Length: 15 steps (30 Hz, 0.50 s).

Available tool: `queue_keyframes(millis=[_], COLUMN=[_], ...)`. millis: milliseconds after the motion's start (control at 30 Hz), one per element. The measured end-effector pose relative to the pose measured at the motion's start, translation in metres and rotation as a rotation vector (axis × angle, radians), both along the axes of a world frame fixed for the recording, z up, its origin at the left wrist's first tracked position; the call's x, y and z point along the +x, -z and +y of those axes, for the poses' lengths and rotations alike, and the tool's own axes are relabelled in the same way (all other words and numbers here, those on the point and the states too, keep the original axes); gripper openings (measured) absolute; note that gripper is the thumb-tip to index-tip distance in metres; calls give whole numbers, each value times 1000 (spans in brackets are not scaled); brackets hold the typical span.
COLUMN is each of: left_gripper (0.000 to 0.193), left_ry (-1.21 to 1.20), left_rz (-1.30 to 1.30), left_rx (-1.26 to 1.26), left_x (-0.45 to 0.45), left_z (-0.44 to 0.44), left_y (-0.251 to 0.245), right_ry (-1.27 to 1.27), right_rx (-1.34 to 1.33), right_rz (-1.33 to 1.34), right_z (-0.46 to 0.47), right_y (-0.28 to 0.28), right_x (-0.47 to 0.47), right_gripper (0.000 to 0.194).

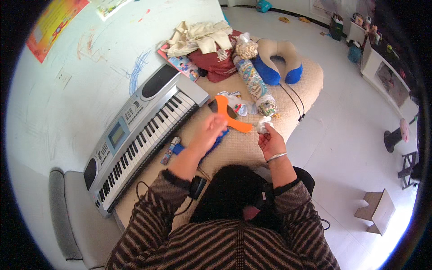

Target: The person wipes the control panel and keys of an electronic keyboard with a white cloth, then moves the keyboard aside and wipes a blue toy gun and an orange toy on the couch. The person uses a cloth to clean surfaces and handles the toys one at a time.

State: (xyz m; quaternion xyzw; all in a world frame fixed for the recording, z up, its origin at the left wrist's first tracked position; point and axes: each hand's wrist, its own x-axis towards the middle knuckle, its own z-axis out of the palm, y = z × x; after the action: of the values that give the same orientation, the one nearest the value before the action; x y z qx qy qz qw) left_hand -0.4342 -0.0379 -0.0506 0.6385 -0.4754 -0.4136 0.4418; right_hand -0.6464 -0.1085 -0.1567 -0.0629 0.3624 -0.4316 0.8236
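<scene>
My left hand (211, 130) is blurred and closed over one end of an orange boomerang-shaped piece (233, 122). Two arms of the piece show beyond my fingers, one pointing away and one to the right. Between the fingertips of my right hand (271, 143) is a crumpled white tissue (264, 125). A dark flat object (232, 112) lies partly hidden behind the orange piece. Beside it on the quilted beige cover (244, 148) are white cloth items with coloured patches (241, 103). Blue fabric (217, 143) shows under my left forearm.
An electronic keyboard (145, 135) runs along the wall at left. Farther back are a patterned rolled bundle (253, 81), a neck pillow (261, 65), a maroon bag (214, 64) and a bag of nuts (246, 49). A small stool (379, 211) stands on the floor at right.
</scene>
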Motion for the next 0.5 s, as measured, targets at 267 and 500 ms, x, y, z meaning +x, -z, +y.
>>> queue_keyframes(millis=[267, 500], left_gripper=[59, 87], left_ry=[-179, -342], left_rz=[296, 45], left_rx=[148, 92], left_x=[-36, -47], left_z=[-177, -266], left_y=[58, 131], right_ry=[164, 198], right_rx=[0, 25], right_rz=[-46, -132], right_z=[-6, -11], right_y=[0, -16], right_x=[-24, -22], right_gripper=[23, 23])
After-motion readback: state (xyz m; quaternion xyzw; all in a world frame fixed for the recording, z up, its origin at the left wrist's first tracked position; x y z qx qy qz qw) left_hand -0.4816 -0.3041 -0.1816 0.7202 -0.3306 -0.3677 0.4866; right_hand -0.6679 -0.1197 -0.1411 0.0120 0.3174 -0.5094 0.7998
